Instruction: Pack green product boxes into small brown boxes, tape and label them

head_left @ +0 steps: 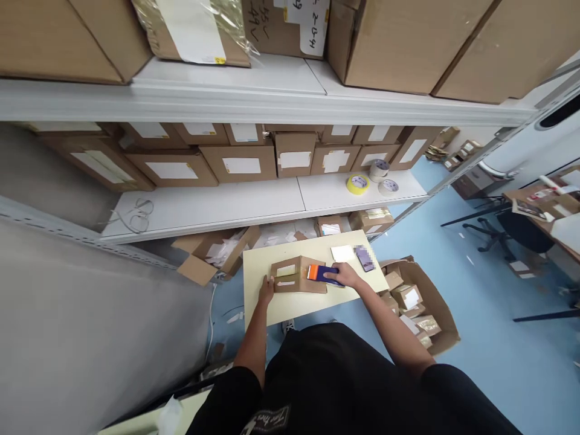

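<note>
A brown cardboard box [290, 286] with white labels lies on the pale yellow table [258, 266]. My left hand [266, 289] holds the box at its left edge. In my right hand [345, 275] is a dark blue and orange packet [321, 273], held over the right part of the cardboard, its orange end pointing left. My right fingers are closed around the packet's right end. Just behind my right hand are a white pad [342, 253] and a phone-like object [364, 258] on the table.
Labelled boxes [241, 165] line the shelf [217, 202] ahead, with tape rolls [357, 183] at its right. A large carton [446, 314] of small boxes stands right of the table. An open box [222, 251] sits behind the table's left side.
</note>
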Action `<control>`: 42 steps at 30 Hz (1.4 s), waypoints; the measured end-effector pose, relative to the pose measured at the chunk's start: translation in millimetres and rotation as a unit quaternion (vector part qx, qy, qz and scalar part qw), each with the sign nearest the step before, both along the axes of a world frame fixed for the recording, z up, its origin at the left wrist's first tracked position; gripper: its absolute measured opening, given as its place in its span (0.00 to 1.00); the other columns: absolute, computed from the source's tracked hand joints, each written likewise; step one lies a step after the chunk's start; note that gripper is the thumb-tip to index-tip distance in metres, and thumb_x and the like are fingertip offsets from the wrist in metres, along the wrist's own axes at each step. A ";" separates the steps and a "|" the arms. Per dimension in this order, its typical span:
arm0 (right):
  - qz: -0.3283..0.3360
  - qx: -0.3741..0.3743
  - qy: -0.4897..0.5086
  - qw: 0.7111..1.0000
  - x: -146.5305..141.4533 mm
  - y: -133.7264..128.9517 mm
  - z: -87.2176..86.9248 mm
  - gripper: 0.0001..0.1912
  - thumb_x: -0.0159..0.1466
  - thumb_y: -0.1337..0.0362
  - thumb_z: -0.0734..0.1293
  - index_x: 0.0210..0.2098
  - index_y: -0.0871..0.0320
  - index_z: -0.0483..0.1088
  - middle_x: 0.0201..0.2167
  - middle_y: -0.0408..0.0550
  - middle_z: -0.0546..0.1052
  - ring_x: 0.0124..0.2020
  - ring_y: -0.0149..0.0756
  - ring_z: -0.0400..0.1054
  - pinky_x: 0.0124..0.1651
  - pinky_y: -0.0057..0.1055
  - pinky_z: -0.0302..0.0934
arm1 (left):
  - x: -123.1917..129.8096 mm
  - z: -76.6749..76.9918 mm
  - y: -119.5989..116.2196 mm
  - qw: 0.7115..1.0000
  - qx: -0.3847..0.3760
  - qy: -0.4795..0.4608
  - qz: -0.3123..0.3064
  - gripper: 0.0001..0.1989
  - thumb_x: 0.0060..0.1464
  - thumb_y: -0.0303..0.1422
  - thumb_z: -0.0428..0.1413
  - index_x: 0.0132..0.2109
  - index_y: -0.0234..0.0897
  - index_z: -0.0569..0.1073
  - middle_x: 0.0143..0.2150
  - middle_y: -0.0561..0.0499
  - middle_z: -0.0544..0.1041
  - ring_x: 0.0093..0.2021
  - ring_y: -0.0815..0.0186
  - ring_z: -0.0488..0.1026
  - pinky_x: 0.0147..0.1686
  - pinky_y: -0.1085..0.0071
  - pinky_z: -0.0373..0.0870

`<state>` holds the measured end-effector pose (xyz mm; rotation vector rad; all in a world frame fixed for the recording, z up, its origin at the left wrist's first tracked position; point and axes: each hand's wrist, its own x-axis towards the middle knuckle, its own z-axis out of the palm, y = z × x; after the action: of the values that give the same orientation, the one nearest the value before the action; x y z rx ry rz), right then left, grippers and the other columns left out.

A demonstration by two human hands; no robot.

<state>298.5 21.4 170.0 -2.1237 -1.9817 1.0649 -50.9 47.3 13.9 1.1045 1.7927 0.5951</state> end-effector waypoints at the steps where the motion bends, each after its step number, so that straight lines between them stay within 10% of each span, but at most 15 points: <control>1: 0.014 0.003 -0.019 1.000 -19.3 6.0 6.7 0.23 0.66 0.42 0.68 0.38 0.57 0.79 0.35 0.49 0.83 0.37 0.40 0.75 0.37 0.28 0.60 | -7.7 5.8 3.4 1.000 -0.004 0.012 0.012 0.33 0.66 0.51 0.54 0.67 0.32 0.67 0.58 0.34 0.80 0.62 0.46 0.75 0.60 0.54 0.71; 8: 0.082 0.022 -0.111 0.990 -112.9 30.7 32.8 0.30 0.67 0.38 0.66 0.48 0.59 0.79 0.46 0.61 0.83 0.48 0.50 0.78 0.45 0.33 0.65 | -6.8 59.3 8.8 0.997 0.012 -0.037 -0.064 0.32 0.67 0.57 0.47 0.64 0.43 0.75 0.65 0.45 0.77 0.66 0.52 0.72 0.64 0.59 0.67; 14: 0.060 0.007 -0.113 0.992 -121.6 31.4 33.9 0.31 0.67 0.38 0.66 0.49 0.59 0.79 0.49 0.62 0.83 0.50 0.50 0.78 0.47 0.35 0.67 | 24.7 81.2 5.7 0.995 0.009 0.038 -0.091 0.36 0.69 0.58 0.39 0.71 0.42 0.68 0.62 0.43 0.79 0.62 0.49 0.75 0.61 0.56 0.69; 29: -0.050 -0.009 -0.094 0.994 95.6 -43.0 27.1 0.31 0.60 0.35 0.71 0.44 0.57 0.80 0.43 0.59 0.84 0.43 0.48 0.78 0.41 0.32 0.64 | 214.2 58.1 -21.0 0.975 0.001 -0.033 -0.221 0.32 0.72 0.51 0.38 0.68 0.37 0.71 0.62 0.42 0.79 0.61 0.51 0.76 0.61 0.59 0.69; 36: -0.104 -0.049 -0.100 0.988 207.3 -104.5 19.6 0.23 0.60 0.42 0.75 0.37 0.58 0.80 0.36 0.58 0.83 0.37 0.48 0.76 0.36 0.34 0.61 | 223.7 49.7 -20.6 0.973 0.019 -0.005 -0.231 0.31 0.72 0.49 0.38 0.65 0.36 0.73 0.61 0.42 0.79 0.62 0.52 0.75 0.62 0.60 0.68; 42: -0.109 -0.044 -0.037 0.992 177.6 -79.6 3.6 0.25 0.59 0.40 0.74 0.35 0.57 0.79 0.36 0.52 0.83 0.38 0.43 0.75 0.37 0.30 0.60 | 185.8 36.9 -7.6 0.977 0.031 -0.004 -0.210 0.30 0.72 0.49 0.38 0.59 0.35 0.77 0.61 0.41 0.79 0.63 0.52 0.74 0.63 0.60 0.68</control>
<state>476.1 -58.2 173.7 -2.3906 -1.7089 1.0670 134.9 39.8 50.8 1.4680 1.4779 0.3995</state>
